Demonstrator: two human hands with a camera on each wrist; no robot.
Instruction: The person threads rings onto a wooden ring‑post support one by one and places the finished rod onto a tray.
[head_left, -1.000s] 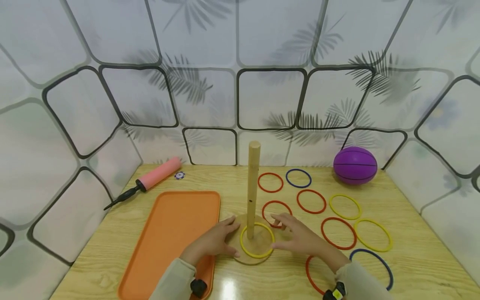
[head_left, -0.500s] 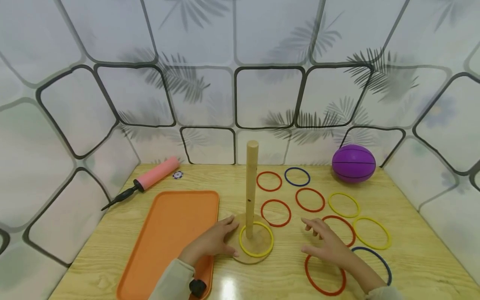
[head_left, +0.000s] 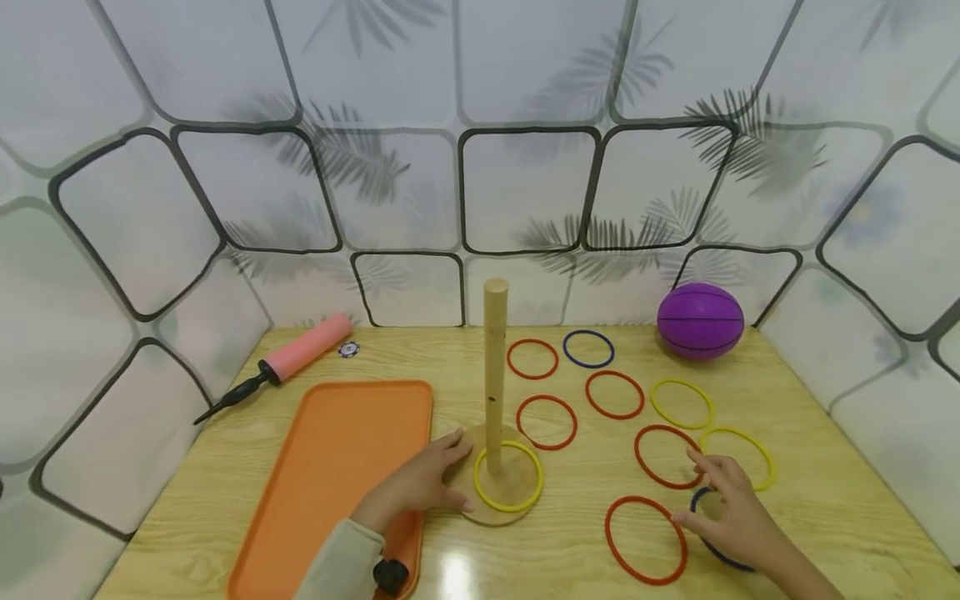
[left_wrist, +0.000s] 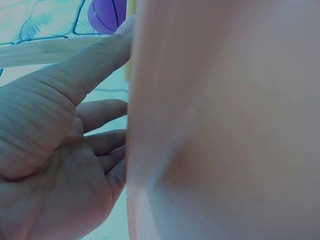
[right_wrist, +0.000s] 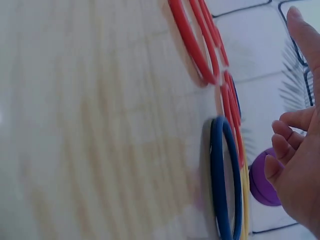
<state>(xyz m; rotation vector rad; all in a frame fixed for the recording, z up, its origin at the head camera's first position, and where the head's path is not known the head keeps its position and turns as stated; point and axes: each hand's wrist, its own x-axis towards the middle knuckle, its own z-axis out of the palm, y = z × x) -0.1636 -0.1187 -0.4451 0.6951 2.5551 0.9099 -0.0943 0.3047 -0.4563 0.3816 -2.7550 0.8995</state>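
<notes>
Reaching with the right hand point(head_left: 731, 517) over the blue ring point(head_left: 716, 554), flat on the tabletop point(head_left: 570, 550) at the near right, just beside a red ring point(head_left: 609, 542). Hovering there with fingers loosely bent and nothing held; from the right wrist view, clearly apart from the blue ring's rim point(right_wrist: 220, 180). Steadying the wooden base point(head_left: 495, 512) of the upright peg point(head_left: 493, 367) with the left hand point(head_left: 420, 483), fingers laid straight against its near-left edge, gripping nothing. Already carrying one yellow ring point(head_left: 507, 508) around the peg, down on the base.

Judging by this: the pick-up step, at the approach, grasp not yet made. Calling next for lowering the fingertips to the thin rim, pinching it off the flat surface without nudging the neighbouring red ring, then lifting high enough to clear the peg's top.
</notes>
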